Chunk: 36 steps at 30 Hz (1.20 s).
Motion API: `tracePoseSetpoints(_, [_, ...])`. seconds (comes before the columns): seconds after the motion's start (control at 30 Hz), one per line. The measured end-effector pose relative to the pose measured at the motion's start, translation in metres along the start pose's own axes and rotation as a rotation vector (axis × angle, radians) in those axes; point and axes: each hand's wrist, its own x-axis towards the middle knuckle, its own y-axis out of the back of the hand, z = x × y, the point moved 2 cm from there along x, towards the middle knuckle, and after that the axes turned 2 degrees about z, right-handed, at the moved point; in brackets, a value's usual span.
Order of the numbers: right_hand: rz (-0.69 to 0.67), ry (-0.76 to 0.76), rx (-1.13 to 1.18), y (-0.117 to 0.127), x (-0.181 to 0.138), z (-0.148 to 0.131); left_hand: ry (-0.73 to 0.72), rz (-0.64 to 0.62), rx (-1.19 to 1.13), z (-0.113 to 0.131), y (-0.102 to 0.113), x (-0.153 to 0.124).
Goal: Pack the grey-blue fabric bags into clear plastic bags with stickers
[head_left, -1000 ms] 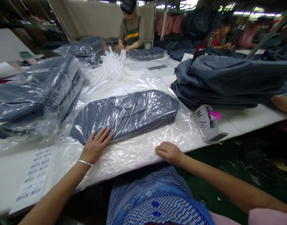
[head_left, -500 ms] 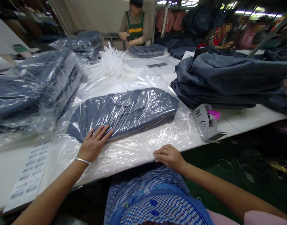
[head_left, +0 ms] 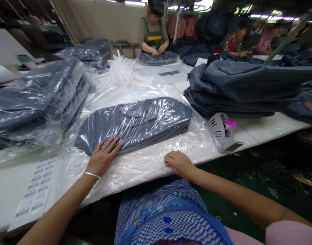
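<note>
A blue-grey bag (head_left: 107, 124) lies flat on the table inside a clear plastic bag (head_left: 194, 143), whose loose film spreads over the near side. My left hand (head_left: 103, 158) rests on the lower left part of it, palm down with the fingers spread. At the table's near edge, my right hand (head_left: 180, 163) has its fingers curled together on the rim of the film; the fingertips are partly hidden. A grey holder marked with black strokes (head_left: 219, 132), with something pink in it, stands to the right of the plastic.
Wrapped bags (head_left: 40, 92) are stacked on the left, above a sheet of barcode labels (head_left: 37, 187). White strips (head_left: 122, 73) heap behind the plastic. Unwrapped blue-grey bags (head_left: 237, 88) pile up on the right. A co-worker (head_left: 154, 37) handles a wrapped bag across the table.
My right hand has shifted slightly up and left, its fingers curling in more. My left hand stays on the wrapped bag. The co-worker opposite has brought both hands down to a wrapped bag.
</note>
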Motion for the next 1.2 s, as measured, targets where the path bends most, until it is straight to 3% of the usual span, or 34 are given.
tracePoseSetpoints(0.3, [0.297, -0.071, -0.16, 0.037, 0.007, -0.011, -0.027, -0.003, 0.064, 0.0, 0.001, -0.001])
tracePoseSetpoints(0.5, [0.484, -0.017, -0.077, 0.045, 0.061, 0.009, -0.046, -0.017, 0.142, -0.001, 0.001, -0.001])
tracePoseSetpoints(0.57, [0.467, -0.018, -0.07, 0.04, 0.091, 0.024, -0.052, -0.016, 0.159, -0.003, 0.0, -0.001])
tracePoseSetpoints(0.77, [0.096, -0.212, -0.126, 0.006, 0.163, 0.073, -0.078, -0.026, 0.201, -0.007, -0.005, -0.002])
tracePoseSetpoints(0.9, [0.057, -0.21, -0.108, -0.01, 0.172, 0.086, -0.047, -0.097, 0.113, -0.009, 0.004, 0.004])
tracePoseSetpoints(1.0, [0.03, -0.232, -0.092, -0.017, 0.171, 0.09, 0.032, -0.126, -0.044, -0.007, 0.025, 0.005])
tracePoseSetpoints(1.1, [0.024, -0.245, -0.074, -0.02, 0.171, 0.092, 0.236, -0.008, -0.156, 0.007, 0.051, -0.005])
tracePoseSetpoints(1.2, [0.04, -0.248, -0.058, -0.021, 0.17, 0.093, 0.377, 0.069, -0.094, 0.036, 0.066, -0.028])
